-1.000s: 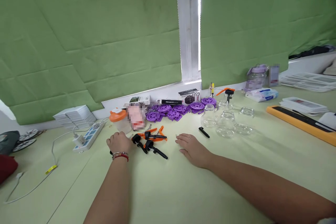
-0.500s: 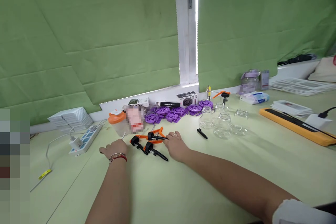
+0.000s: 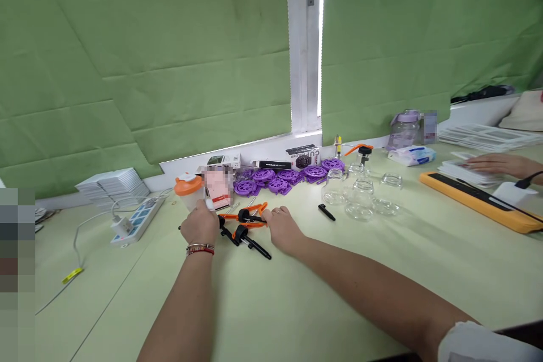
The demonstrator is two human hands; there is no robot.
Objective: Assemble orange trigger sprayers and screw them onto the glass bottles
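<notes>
Several black pump heads (image 3: 250, 243) and orange clips (image 3: 254, 209) lie in a small heap on the pale green table (image 3: 297, 294). My left hand (image 3: 199, 227), with a red bracelet on the wrist, is curled at the heap's left end, just in front of a jar with an orange lid (image 3: 188, 189). What it holds is hidden by its back. My right hand (image 3: 282, 227) lies at the heap's right end, its fingertips closed on the tip of one black pump head (image 3: 250, 218).
Purple plastic wheels (image 3: 280, 178), small boxes and clear glass jars (image 3: 360, 195) stand behind the heap. A lone black piece (image 3: 326, 212) lies to the right. A power strip (image 3: 136, 220) is at left. Another person's hand (image 3: 496, 164) rests on white trays beside an orange-edged board (image 3: 475, 201).
My left hand moved forward and right to the heap's left end. My right hand slid left from the bare table onto a pump head. Another person's hand appeared at right.
</notes>
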